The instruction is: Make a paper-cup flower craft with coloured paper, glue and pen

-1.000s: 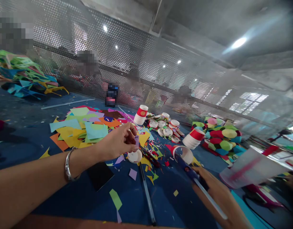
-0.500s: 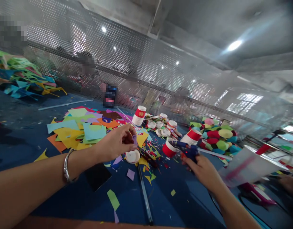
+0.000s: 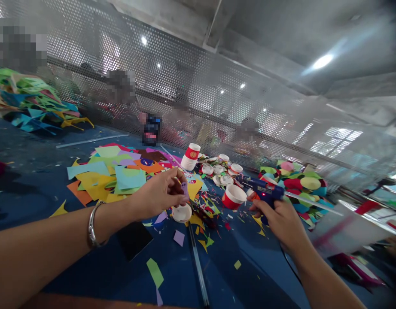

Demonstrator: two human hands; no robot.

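Between the thumb and fingers of my left hand [image 3: 162, 193] is a small purple paper piece [image 3: 184, 191] with dark dots. Just below those fingertips lies a white cup bottom [image 3: 181, 213]. My right hand [image 3: 281, 219] grips a blue glue gun [image 3: 262, 189] with a small red light; a clear glue stick [image 3: 314, 202] sticks out of its back. The gun's nozzle points left, above a cut red-and-white paper cup [image 3: 234, 196]. A pen [image 3: 198, 266] rests on the blue table in front of my left hand.
Coloured paper sheets [image 3: 98, 180] cover the table's left middle. A red-and-white cup stack [image 3: 190, 157] stands behind, near several cup bottoms [image 3: 220, 169]. Paper shapes are heaped far left [image 3: 33, 101] and right [image 3: 301, 184]. A clear drink cup [image 3: 352, 227] is beside my right arm.
My right hand has lifted the glue gun up and to the right, away from the cut cup. My left hand still pinches the purple piece. The view has shifted slightly.
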